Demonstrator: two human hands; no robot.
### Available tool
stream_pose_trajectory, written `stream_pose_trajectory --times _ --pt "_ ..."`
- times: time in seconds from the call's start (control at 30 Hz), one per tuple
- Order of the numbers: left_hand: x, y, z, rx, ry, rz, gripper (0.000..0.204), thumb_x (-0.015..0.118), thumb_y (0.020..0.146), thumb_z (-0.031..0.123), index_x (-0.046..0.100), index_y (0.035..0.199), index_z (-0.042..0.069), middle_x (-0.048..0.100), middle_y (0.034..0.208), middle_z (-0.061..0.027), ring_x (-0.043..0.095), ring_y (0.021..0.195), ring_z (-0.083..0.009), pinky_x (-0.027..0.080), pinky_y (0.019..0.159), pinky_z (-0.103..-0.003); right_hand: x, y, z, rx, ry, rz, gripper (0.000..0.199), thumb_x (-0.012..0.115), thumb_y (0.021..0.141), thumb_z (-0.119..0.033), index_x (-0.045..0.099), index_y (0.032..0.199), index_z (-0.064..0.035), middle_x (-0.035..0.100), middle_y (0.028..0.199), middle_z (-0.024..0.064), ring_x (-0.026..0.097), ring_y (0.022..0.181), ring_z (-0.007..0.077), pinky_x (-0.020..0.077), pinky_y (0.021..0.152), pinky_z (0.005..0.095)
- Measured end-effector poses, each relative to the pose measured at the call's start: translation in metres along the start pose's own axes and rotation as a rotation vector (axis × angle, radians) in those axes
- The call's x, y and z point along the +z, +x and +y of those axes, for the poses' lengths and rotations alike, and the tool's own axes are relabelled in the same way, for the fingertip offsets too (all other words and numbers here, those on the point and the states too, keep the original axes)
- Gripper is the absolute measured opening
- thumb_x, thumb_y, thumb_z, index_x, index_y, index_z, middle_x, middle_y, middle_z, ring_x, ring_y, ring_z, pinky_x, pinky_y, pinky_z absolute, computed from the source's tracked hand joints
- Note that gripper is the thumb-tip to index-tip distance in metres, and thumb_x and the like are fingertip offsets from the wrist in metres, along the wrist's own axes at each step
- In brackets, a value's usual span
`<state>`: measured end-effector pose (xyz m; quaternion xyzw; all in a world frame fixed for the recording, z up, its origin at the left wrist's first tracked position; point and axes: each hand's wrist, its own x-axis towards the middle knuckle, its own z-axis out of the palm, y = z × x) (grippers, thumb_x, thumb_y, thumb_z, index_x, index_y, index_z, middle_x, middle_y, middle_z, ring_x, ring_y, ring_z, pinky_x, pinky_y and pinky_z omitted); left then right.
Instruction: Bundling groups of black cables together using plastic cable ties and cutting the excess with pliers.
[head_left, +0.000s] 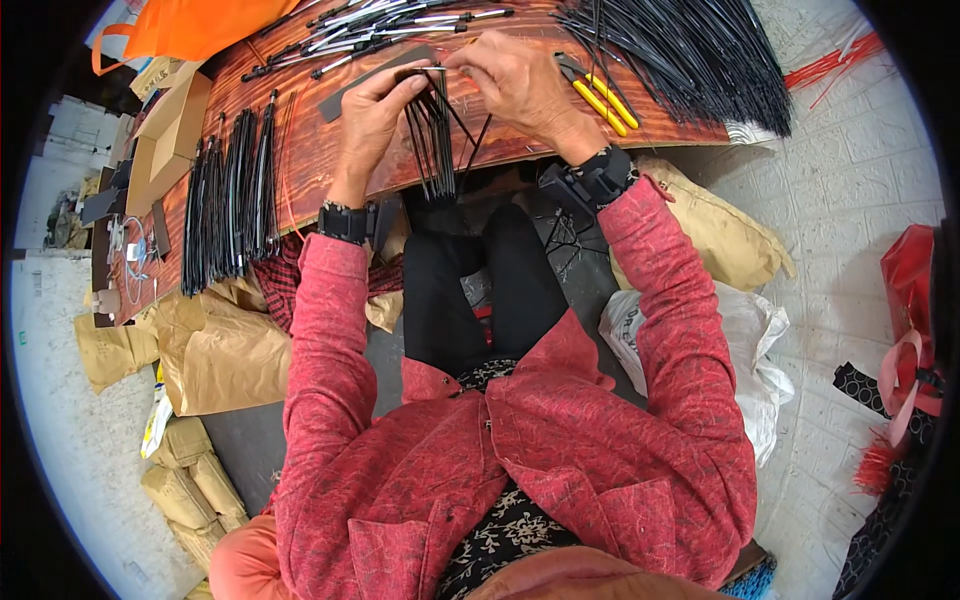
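My left hand is closed on the top end of a bundle of thin black rods, which hangs down past the table's front edge above my knees. A short, thin silver piece shows at the top of the bundle, between my two hands. Right beside it, my right hand has its thumb and fingers pinched together; what they grip is too small to make out. One or two black rods slant out from the bundle below that hand. Cutting pliers with yellow handles lie on the table just right of my right hand.
The reddish wooden table bears bundled black rods at left, silver-and-black rods at the back and a large black rod pile at right. A cardboard box stands far left. Brown sacks sit below.
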<state>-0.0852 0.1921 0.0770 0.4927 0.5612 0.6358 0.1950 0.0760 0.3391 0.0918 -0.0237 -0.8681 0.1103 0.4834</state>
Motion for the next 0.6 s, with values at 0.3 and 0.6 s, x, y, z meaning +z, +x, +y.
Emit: stream_pose_trajectory --times 0.3,0.6 --pt "0.0 0.005 -0.009 0.003 -0.012 0.122 0.025 0.069 0.094 0.009 0.071 0.117 0.0 0.074 0.103 -0.0059 0.068 0.093 -0.01 0.054 0.083 -0.023 0.024 0.003 0.014 -0.003 0.048 0.023 0.015 0.063 0.086 -0.013 0.073 0.096 -0.0174 0.062 0.083 0.0049 0.066 0.078 0.0273 0.0533 0.066 0.0397" --pt "-0.008 0.028 -0.011 -0.008 -0.113 0.196 0.029 0.07 0.094 0.011 0.069 0.12 -0.002 0.073 0.103 -0.0068 0.067 0.093 -0.0112 0.053 0.085 -0.024 0.048 0.025 0.035 0.013 0.014 -0.003 0.02 0.067 0.087 -0.012 0.072 0.105 -0.019 0.063 0.087 0.0051 0.066 0.08 0.0269 0.0532 0.068 0.0382"
